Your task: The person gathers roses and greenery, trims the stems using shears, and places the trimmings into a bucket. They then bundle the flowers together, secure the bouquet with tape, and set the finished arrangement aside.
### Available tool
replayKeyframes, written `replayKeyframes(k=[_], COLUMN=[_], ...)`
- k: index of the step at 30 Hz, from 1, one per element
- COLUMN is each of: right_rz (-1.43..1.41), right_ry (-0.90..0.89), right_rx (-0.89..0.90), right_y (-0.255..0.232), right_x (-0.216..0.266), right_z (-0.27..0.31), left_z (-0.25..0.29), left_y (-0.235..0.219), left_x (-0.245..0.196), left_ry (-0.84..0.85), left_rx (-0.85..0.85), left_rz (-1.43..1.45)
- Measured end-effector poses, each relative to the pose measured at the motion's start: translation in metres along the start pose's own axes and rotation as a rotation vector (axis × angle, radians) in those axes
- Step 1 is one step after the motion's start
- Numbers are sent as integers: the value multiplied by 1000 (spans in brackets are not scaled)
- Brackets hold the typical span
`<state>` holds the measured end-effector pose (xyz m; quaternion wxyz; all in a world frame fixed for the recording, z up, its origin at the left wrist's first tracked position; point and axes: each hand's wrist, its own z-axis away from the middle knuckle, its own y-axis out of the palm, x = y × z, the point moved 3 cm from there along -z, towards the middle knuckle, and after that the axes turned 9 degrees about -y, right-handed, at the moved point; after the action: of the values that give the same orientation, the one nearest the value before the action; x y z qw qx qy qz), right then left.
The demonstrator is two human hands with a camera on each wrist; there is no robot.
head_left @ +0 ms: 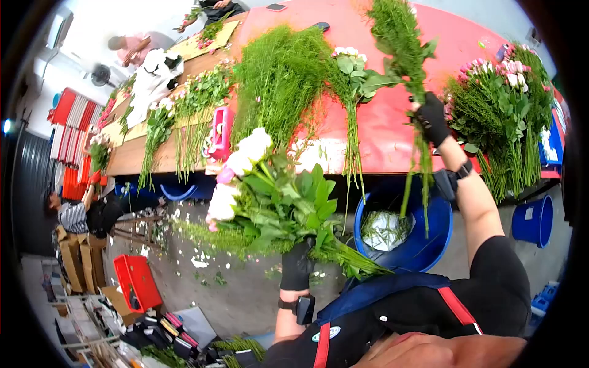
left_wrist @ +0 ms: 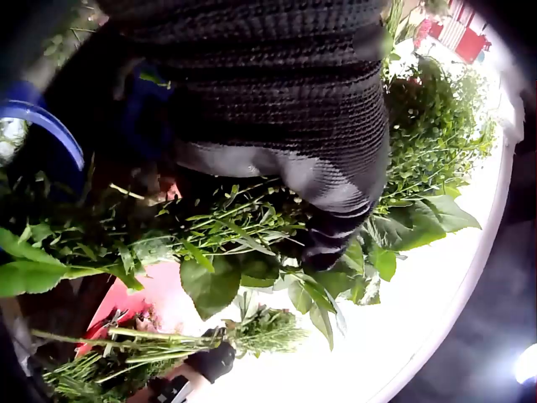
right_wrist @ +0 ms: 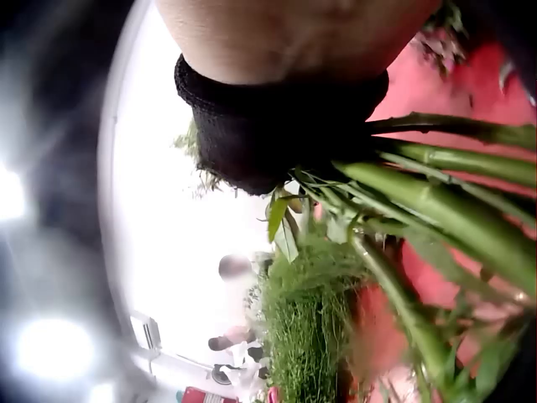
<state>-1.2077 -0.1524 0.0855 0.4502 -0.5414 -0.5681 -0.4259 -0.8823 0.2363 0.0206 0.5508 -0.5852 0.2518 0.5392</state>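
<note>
My left hand (head_left: 297,265), in a black glove, grips a bouquet (head_left: 285,196) low on its stems. White and pink roses (head_left: 248,153) fill its head, with broad leaves around them. In the left wrist view the gloved fingers (left_wrist: 331,197) curl round the leafy stems. Over the table my right hand (head_left: 433,119), also gloved, holds a bunch of feathery greenery (head_left: 402,52) upright. Its cut stems (right_wrist: 436,201) stick out past the glove in the right wrist view. A pile of similar greenery (head_left: 279,73) lies on the table.
Finished-looking rose bunches (head_left: 497,116) lie on the right of the red table (head_left: 325,144). A pink tape dispenser (head_left: 219,134) sits at its front edge. Below stands a blue bucket (head_left: 448,239) with cuttings. Leaf scraps litter the floor (head_left: 202,288). Another person (head_left: 86,211) stands at left.
</note>
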Motion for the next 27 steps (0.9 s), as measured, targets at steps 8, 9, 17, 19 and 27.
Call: replayKeyframes(k=[8,9,17,19,27], right_rz=[215,22,310,403,-801], right_ry=[98,-17,-438,-497,559], right_rx=[141,143,392,495,544], right_y=[-84,-97,-104,-84,-75], right_x=[127,97,30,50,8], right_z=[90,107,263,273,302], left_z=[-16,-26,29,45,80], left_y=[81,99,164,173,180], left_x=[-70,-46,-107,-110,-128], left_ry=[47,240,419,375,257], left_rx=[72,22,92,140,240], left_rz=[658,398,-460,-295,99])
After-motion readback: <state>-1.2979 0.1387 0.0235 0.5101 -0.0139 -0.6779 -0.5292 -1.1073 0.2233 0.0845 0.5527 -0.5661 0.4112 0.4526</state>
